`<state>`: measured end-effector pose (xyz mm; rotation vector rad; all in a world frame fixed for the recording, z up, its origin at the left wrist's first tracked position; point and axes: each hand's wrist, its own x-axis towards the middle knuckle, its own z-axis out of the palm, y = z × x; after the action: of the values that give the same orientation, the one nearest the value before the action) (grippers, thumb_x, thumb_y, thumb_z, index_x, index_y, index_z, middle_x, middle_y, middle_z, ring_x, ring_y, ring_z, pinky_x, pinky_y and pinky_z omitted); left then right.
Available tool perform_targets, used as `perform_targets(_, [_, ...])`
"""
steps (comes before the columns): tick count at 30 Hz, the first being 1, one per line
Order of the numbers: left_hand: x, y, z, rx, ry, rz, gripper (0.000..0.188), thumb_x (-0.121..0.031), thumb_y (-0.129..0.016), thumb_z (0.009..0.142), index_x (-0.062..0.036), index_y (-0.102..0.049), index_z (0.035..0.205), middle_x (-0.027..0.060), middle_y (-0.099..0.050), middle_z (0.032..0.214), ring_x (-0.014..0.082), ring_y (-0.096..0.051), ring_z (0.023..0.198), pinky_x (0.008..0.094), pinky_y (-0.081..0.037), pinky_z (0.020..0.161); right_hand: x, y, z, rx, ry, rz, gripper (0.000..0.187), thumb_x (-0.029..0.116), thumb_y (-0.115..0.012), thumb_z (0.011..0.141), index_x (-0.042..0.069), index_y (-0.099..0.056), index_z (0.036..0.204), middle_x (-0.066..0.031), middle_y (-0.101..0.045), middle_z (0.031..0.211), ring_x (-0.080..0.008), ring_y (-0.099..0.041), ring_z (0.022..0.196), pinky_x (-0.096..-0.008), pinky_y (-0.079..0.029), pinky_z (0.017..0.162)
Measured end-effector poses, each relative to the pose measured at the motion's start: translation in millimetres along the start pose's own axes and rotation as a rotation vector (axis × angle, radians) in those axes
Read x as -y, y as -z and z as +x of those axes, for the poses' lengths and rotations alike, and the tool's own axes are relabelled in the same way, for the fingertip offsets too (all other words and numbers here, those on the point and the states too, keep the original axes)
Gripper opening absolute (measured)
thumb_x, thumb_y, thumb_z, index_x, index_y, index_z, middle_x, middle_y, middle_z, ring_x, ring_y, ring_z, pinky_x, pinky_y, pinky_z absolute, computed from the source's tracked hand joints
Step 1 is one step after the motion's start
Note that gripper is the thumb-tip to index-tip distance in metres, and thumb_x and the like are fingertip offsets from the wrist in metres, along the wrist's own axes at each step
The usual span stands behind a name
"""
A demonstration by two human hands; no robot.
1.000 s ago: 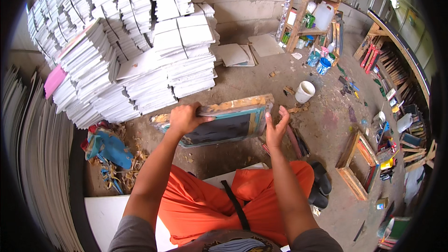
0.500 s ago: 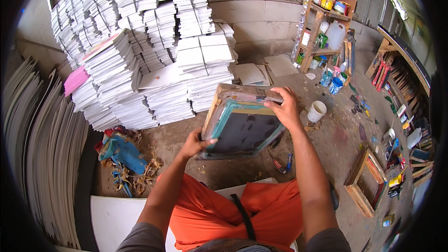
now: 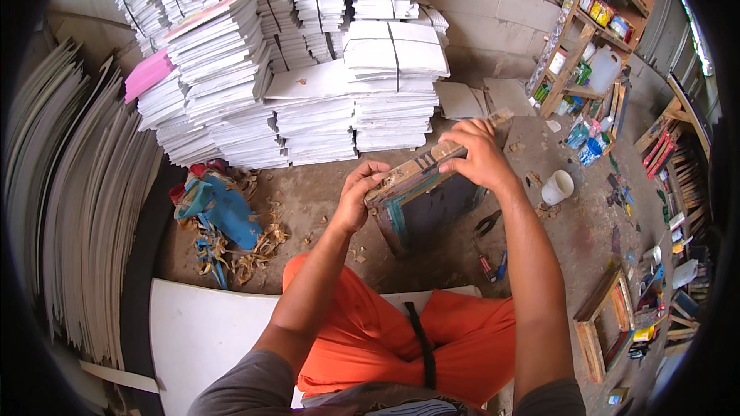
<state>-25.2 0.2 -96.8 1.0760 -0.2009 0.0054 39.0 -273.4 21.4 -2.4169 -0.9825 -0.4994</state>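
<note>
Frame, one: wood, dark panel, green inner border. Held tilted above the floor, centre, beyond the knees; whether its lower edge touches down cannot be told. Upper bar slants from near left to far right; panel turned to the near right. Foreshortened; which side is longer, cannot tell.

Left hand: at the bar's near-left end, fingers bent against the corner, the frame lying to their right. Touching; whether closed on it, cannot tell.

Right hand: toward the bar's far-right end, gripping, fingers over the far side, thumb on the near. Of the two, the left is nearer the body.

Surroundings: pliers, floor, just right of the frame; bucket, farther right; second frame, near right; blue cloth, left; paper stacks, far side.
</note>
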Motion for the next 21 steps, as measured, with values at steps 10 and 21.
perform_targets(10, [1.3,-33.9,-8.3,-0.19,-0.084,-0.027,0.044,-0.016,-0.058,0.095,0.0148,-0.068,0.125,0.0208,-0.075,0.117,0.0245,-0.072,0.104,0.0328,-0.055,0.095,56.4,-67.5,-47.8,-0.582,-0.262,0.162,0.033,0.015,-0.08,0.088,0.002,-0.071,0.117,-0.0187,-0.068,0.12,-0.0382,-0.065,0.112,-0.0472,-0.052,0.097])
perform_targets(21, [24.2,-102.6,-29.9,-0.366,-0.214,0.231,0.032,-0.011,-0.06,0.097,0.0092,-0.075,0.117,0.0126,-0.077,0.102,0.0153,-0.068,0.089,0.0282,-0.053,0.084,149.8,-109.7,-95.8,-0.841,-0.696,0.713,0.016,0.015,-0.071,0.101,-0.001,-0.066,0.102,-0.0106,-0.069,0.091,-0.0176,-0.068,0.075,-0.0307,-0.054,0.063])
